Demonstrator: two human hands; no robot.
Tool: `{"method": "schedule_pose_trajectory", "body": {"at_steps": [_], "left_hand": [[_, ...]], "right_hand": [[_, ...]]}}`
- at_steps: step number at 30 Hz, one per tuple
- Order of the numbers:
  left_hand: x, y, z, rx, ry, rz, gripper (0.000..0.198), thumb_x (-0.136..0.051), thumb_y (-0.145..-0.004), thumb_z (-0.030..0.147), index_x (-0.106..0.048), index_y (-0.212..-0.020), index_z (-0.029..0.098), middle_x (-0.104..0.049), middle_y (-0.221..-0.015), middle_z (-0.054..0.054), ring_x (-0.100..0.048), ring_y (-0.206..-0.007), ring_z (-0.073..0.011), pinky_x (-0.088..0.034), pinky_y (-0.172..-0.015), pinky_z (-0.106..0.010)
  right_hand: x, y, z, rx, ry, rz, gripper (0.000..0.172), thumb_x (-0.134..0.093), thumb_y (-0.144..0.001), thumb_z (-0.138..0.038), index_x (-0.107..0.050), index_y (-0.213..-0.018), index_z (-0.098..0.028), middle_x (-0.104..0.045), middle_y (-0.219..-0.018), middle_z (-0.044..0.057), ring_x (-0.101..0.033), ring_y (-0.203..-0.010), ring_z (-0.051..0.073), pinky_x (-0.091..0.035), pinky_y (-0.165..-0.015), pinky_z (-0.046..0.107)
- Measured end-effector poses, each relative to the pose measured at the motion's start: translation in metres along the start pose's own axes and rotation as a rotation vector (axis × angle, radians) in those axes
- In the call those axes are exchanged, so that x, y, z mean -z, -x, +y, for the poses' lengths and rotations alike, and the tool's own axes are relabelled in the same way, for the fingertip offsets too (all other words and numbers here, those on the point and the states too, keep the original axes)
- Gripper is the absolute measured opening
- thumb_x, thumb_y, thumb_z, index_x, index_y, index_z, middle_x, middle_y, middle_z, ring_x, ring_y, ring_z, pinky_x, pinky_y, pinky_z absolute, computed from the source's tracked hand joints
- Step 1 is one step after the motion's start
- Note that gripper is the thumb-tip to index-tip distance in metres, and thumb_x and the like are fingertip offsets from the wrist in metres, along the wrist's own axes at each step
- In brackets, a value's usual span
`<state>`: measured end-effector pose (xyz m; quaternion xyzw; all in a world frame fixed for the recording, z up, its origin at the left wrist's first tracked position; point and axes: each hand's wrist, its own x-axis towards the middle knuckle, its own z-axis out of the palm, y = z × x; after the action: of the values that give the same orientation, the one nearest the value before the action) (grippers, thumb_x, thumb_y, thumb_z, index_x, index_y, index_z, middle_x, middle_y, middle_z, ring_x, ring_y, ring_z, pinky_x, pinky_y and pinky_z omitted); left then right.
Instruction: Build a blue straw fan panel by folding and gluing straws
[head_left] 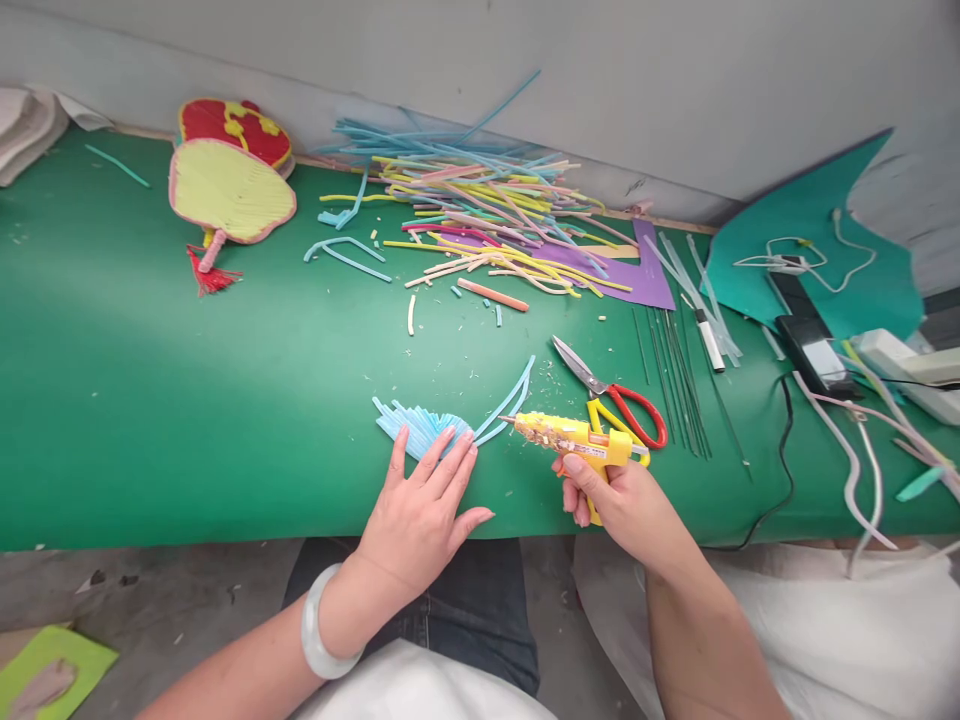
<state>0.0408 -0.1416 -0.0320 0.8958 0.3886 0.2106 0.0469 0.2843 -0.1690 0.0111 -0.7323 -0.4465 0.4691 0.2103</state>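
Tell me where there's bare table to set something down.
Widest: below the yellow fan, left of the blue piece. Smaller: between the left hand and right hand. Crowded: the strip pile, and right of the scissors around the marker.

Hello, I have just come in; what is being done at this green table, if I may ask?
A person's left hand lies flat on a fan-shaped blue piece on the table. The right hand holds a yellow glue gun, its nozzle close to two blue strips beside that piece; whether it touches them is unclear. Scissors lie by the gun, and a pile of coloured strips is farther back.
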Motion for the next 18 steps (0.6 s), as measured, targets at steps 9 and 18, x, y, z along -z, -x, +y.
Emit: {"method": "schedule_pose_trajectory", "body": {"at_steps": [9, 18], "left_hand": [[-0.0003, 0.0005, -0.0006, -0.022, -0.018, -0.014, 0.048, -0.05, -0.098, 0.048, -0.062, -0.131, 0.014, -0.057, -0.143, -0.011, -0.052, -0.134, -0.0274, -0.005, -0.125, -0.056], [-0.002, -0.0003, -0.0007, -0.024, -0.017, 0.012, 0.048, -0.05, -0.098, 0.046, -0.059, -0.133, 0.014, -0.059, -0.141, -0.011, -0.055, -0.132, -0.0269, -0.005, -0.125, -0.056]], "right_hand": [[0.0005, -0.0032, 0.0026, 0.004, -0.02, 0.009, 0.057, -0.051, -0.085, -0.073, -0.065, -0.074, -0.019, -0.062, -0.054, 0.001, -0.056, -0.049, 0.014, -0.046, -0.052, 0.026], [-0.0008, -0.0036, 0.0032, 0.003, -0.015, 0.002, 0.059, -0.05, -0.085, -0.074, -0.064, -0.07, -0.019, -0.061, -0.054, 0.002, -0.056, -0.049, 0.014, -0.046, -0.052, 0.026]]}}
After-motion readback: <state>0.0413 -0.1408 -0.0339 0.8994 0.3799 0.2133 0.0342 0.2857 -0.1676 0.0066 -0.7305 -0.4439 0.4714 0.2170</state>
